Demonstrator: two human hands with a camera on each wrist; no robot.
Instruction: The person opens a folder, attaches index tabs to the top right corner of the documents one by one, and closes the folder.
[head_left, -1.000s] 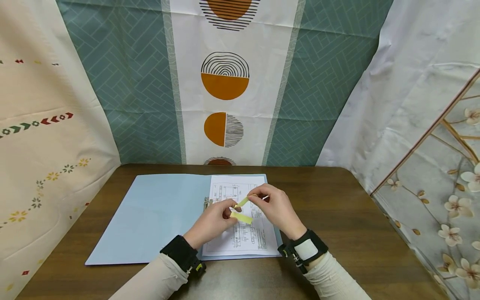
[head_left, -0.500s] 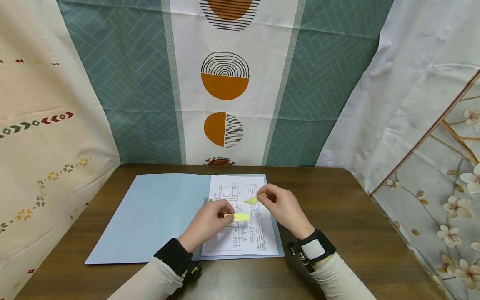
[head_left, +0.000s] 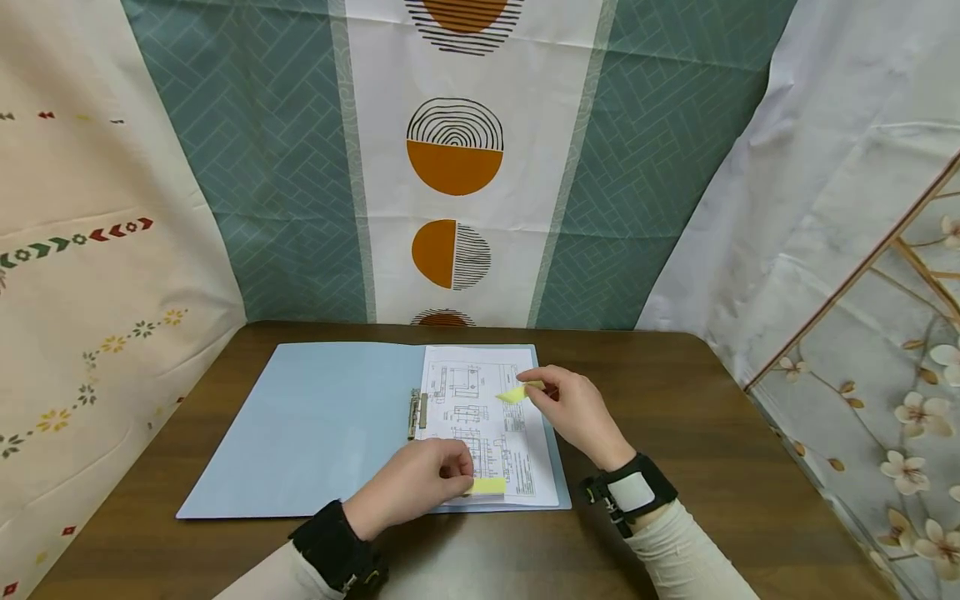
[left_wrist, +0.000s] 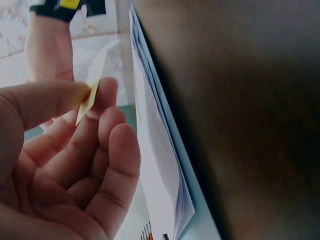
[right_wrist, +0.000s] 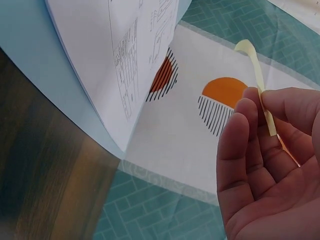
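Observation:
My left hand (head_left: 416,482) pinches a yellow sticky-note strip (head_left: 490,486) between thumb and fingertips, over the lower edge of the printed sheets (head_left: 519,454). In the left wrist view this strip (left_wrist: 89,102) is seen nearly edge-on, with the other fingers loosely bent below it. Higher up, by the right side of the sheets, my right hand (head_left: 579,414) pinches another yellow sticky note (head_left: 513,395). Its free end curls over in the right wrist view, where the thin sticky note (right_wrist: 258,70) rises from between thumb and forefinger. The sheets carry technical drawings.
A light blue folder (head_left: 322,433) lies spread on the brown wooden table (head_left: 645,375), its bare cover to the left. A metal clip (head_left: 417,414) sits along the fold beside the sheets. Patterned cloths (head_left: 300,167) hang behind and at both sides.
The two yellow notes, close together a second ago, are now apart. My left hand has come down toward the sheets' lower edge with its strip; my right hand has drawn right with its note.

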